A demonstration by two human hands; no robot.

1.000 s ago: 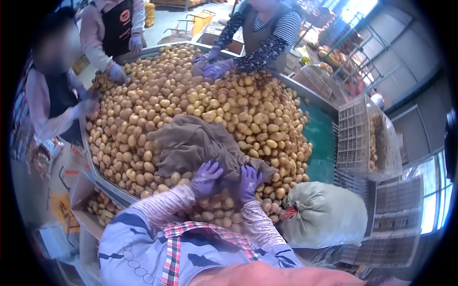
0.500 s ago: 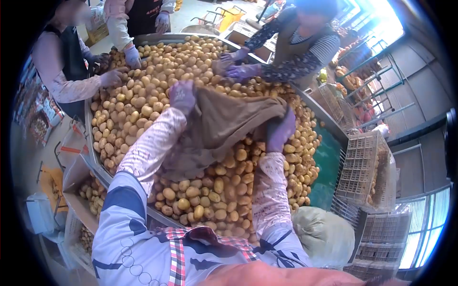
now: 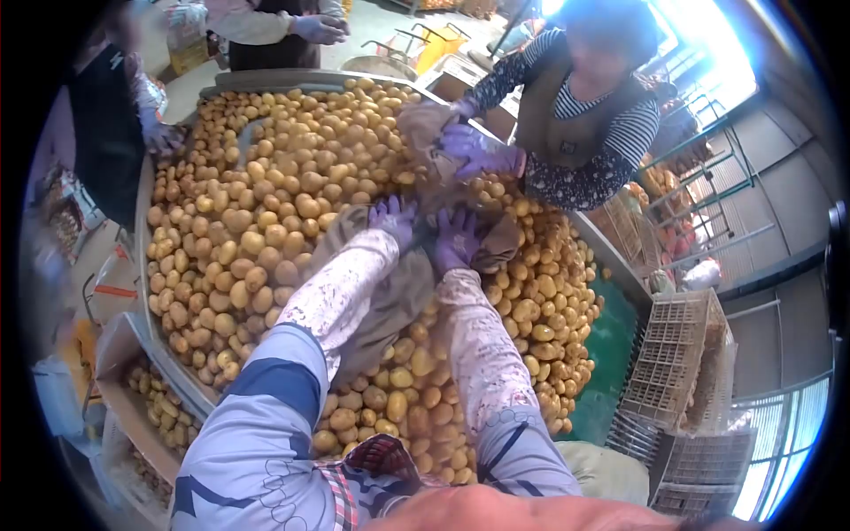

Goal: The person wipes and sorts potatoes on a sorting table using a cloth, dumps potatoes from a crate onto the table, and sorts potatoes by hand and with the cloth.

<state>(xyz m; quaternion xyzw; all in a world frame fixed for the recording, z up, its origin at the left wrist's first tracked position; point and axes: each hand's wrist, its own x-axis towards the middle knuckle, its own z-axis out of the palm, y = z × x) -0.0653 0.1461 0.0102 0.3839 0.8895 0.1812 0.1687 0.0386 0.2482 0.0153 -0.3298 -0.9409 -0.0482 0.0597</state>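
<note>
Both my arms reach forward over a big heap of potatoes (image 3: 257,239). A grey-brown cloth (image 3: 398,301) lies crumpled on the heap under my hands. My left hand (image 3: 394,221), in a purple glove, rests on the cloth with fingers spread. Close beside it, my right hand (image 3: 457,241), gloved alike, also presses on the cloth with its fingers apart. Just beyond them, a co-worker's purple-gloved hand (image 3: 482,152) is at another brownish cloth (image 3: 427,128) on the potatoes.
A metal rim (image 3: 180,372) borders the heap, with green surface (image 3: 611,345) at right. Plastic crates (image 3: 673,354) stand on the right, and a cardboard box (image 3: 133,363) of potatoes at lower left. A pale sack (image 3: 602,469) sits near my right elbow. Other people stand around the far edge.
My hands have gone from holding the cloth raised and stretched to lying on it, closer together. The cloth has dropped and bunched up. Two people at the far left have drawn their hands back.
</note>
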